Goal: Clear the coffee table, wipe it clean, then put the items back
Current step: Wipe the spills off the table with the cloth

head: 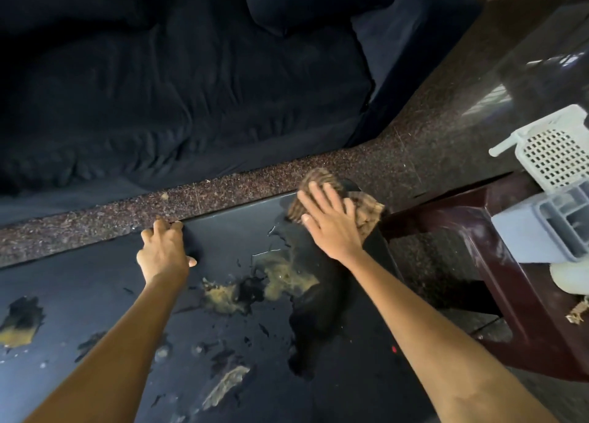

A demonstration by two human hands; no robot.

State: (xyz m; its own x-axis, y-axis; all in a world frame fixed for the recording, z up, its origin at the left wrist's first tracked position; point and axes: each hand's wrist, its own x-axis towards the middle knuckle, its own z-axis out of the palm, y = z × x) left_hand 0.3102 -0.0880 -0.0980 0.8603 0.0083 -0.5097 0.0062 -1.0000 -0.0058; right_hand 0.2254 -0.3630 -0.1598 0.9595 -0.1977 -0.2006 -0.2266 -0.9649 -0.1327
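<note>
Cloth [366, 213] lies flat under right hand [331, 225] at table [79, 295] corner.

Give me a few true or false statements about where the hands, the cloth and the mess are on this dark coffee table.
1. The right hand presses flat on the brown striped cloth at the far right corner of the dark glossy coffee table. True.
2. The left hand holds a spray bottle. False: it holds nothing and its fingers grip the table's far edge.
3. Yellowish wet smears lie on the tabletop. True.
4. The white perforated plastic basket stands on the coffee table. False: it sits on the dark red plastic stool to the right.
</note>
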